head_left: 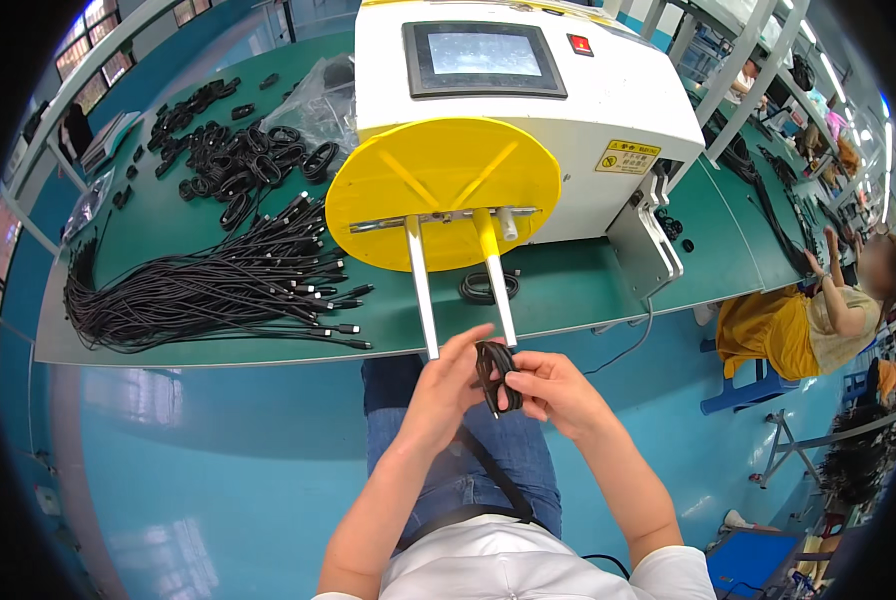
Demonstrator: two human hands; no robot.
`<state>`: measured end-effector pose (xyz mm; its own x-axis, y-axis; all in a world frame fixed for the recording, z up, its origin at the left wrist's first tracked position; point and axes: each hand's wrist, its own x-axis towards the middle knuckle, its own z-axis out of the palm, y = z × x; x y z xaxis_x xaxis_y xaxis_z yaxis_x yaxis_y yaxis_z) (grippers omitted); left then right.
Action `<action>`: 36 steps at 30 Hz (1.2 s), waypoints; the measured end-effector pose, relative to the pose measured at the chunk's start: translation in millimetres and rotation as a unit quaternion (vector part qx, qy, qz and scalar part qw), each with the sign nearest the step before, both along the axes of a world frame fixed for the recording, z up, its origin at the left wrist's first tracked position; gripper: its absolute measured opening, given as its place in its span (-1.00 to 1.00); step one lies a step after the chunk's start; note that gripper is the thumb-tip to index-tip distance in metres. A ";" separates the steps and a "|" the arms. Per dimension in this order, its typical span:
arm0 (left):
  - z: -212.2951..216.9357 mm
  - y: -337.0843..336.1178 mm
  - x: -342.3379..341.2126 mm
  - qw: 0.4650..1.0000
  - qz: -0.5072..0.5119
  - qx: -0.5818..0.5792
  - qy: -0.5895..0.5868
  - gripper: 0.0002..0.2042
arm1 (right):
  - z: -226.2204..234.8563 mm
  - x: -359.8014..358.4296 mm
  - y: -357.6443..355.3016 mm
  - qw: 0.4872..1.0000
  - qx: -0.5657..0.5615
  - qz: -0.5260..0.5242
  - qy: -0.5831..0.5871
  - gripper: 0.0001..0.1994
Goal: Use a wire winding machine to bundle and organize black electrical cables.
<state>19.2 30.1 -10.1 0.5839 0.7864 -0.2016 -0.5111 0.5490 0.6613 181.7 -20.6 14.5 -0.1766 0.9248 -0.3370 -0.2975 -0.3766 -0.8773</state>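
A small oval coil of thin black cable point(495, 364) sits between the person's hands, just off the near edge of the green-topped bench point(578, 290). At its 3 o'clock, the right hand's point(566, 395) fingers pinch it; at 9 o'clock, the left hand's point(446, 385) fingers are parted around it, their grip hard to tell. Toward 12 o'clock stands a round yellow disc point(443, 165); toward 10 o'clock lies a bundle of long black cables point(183, 295)

Shirt point(508, 565): white
Right sleeve point(673, 575): white, short
Trousers point(533, 465): blue denim
Strap point(495, 472): black, narrow, diagonal across the trousers
Waistband point(466, 513): black
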 end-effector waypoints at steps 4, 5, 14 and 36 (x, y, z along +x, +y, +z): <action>-3.3 -2.4 -5.9 0.969 0.026 0.165 0.180 -0.63 | -1.2 4.1 -0.1 0.997 -0.031 -0.015 0.065 -0.81; -2.0 -2.3 -5.9 0.969 0.027 0.165 0.180 -0.63 | -0.9 3.1 0.1 0.999 -0.028 -0.010 0.040 -0.82; -8.7 1.1 -7.7 0.730 0.133 0.547 0.388 -0.62 | 6.6 -3.0 -4.7 0.996 -0.013 0.041 -0.078 -0.85; 5.4 -7.4 -12.4 0.987 -0.016 0.122 0.102 -0.39 | -6.7 5.6 -5.9 0.980 -0.035 -0.063 0.184 -0.77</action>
<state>6.9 22.7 -4.7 0.5752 0.8084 -0.1251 -0.3390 0.3747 0.8630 187.3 -26.4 7.8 -0.1841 0.9242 -0.3346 -0.6365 -0.3715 -0.6759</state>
